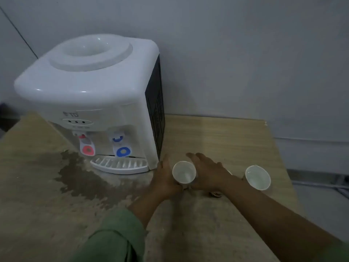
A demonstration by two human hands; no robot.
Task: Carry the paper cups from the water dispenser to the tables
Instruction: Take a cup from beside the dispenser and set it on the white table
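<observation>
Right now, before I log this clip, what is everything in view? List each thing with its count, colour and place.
water dispenser: one, white with a black side panel, at the back left of the table, no bottle on top
taps: two, one red and one blue, on the dispenser's front
drip tray: one, white, below the taps
paper cups: two in clear view, white, one between the hands, one to its right; a bit of a third may show behind the right hand
table: one, light wood grain, under everything
wet patch: one, dark, on the table in front of the dispenser
wall: grey, behind the table
left hand: green sleeve, against the near cup's left side
right hand: bare forearm, against its right side
</observation>
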